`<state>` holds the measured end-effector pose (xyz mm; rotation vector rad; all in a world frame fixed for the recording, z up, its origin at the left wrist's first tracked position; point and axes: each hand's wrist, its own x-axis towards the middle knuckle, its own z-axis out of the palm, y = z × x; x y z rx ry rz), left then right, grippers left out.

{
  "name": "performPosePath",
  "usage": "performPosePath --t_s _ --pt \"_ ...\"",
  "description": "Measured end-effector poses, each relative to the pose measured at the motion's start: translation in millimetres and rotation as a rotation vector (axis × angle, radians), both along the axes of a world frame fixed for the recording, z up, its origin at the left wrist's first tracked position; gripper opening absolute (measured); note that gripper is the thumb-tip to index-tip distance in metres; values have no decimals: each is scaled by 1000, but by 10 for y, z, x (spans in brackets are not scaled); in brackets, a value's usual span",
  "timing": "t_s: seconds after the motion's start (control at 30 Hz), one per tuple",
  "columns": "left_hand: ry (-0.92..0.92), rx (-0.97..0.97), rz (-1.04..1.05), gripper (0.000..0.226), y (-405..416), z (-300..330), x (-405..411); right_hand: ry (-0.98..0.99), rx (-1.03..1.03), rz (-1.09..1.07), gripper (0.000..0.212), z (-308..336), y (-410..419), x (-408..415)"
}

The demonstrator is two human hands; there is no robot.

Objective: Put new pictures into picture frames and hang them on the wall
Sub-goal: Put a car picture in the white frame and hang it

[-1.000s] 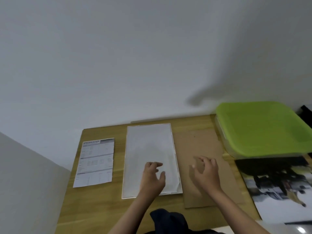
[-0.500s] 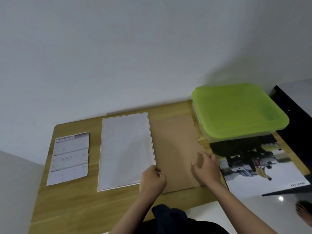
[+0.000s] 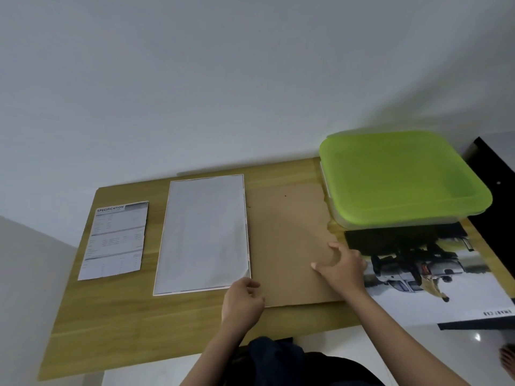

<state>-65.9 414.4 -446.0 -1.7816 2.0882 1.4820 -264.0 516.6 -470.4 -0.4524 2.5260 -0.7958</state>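
On the wooden bench [image 3: 117, 316], left hand [image 3: 242, 305] sits at the near right corner of the white sheet [image 3: 203, 235], fingers curled on the lifted corner; looks like a pinch, can't tell if it's truly gripped. Right hand [image 3: 341, 267] rests spread and released on the brown backing board [image 3: 287, 246], near its right edge. Car poster [image 3: 434, 277] lies to the right, its far end tucked under the green-lidded box [image 3: 401, 176]. Spec sheet [image 3: 115, 240] lies far left, apart. No frame identifiable in view.

Risks: peeling from one corner may crease or tear the white sheet. Pulling the poster out from under the box could drag the box or rip it; its near end overhangs the bench edge.
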Motion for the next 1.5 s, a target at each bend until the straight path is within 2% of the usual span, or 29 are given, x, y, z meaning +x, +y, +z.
performPosePath --t_s 0.23,0.57,1.1,1.5 --pt "119 75 97 29 31 -7 40 -21 -213 -17 62 103 69 44" --pt "192 -29 76 31 -219 152 184 -65 -344 -4 62 188 -118 133" --pt "107 -151 438 27 -1025 200 1115 -223 -241 324 62 227 -1319 952" --pt "6 -231 422 22 -1324 62 1205 -175 -97 466 67 174 -1543 950"
